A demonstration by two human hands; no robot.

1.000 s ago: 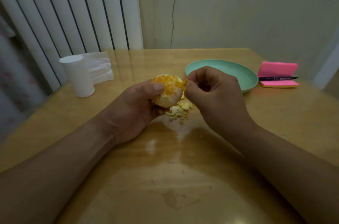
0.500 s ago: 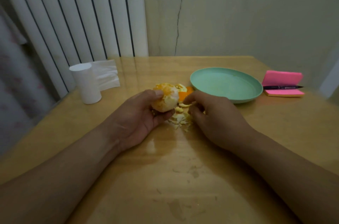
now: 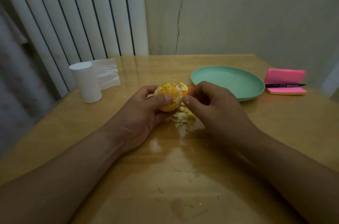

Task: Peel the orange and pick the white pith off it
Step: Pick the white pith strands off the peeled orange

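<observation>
Orange [image 3: 167,95] is held up just over the counter [image 3: 183,178], in the left hand [image 3: 145,113], with the fingers behind it and the thumb pressed on its front. The skin is mostly off. The round fruit shows wet, bumpy orange parts with pale, dull patches of pith [image 3: 171,103] stuck on, most of all low down. The right hand [image 3: 211,106] has its fingers curled, and its thumb and first finger pinch at the pith on the orange's right side. So I think the peeling is nearly done and the picking step is on now. Next, I think the pinch must pull a small bit away softly, because the fruit looks squishy and could burst. Then the left hand could turn the orange to show more white. A heap of dry, crumbly scraps [image 3: 183,119] lies on the shiny counter under the hands. Bright bits of peel [image 3: 185,89] sit just behind the fruit. A smooth green plate [image 3: 245,98] is near. A soft white paper roll [image 3: 86,82], pink sticky notes [image 3: 286,77] and a black pen [image 3: 284,85] are farther off.
</observation>
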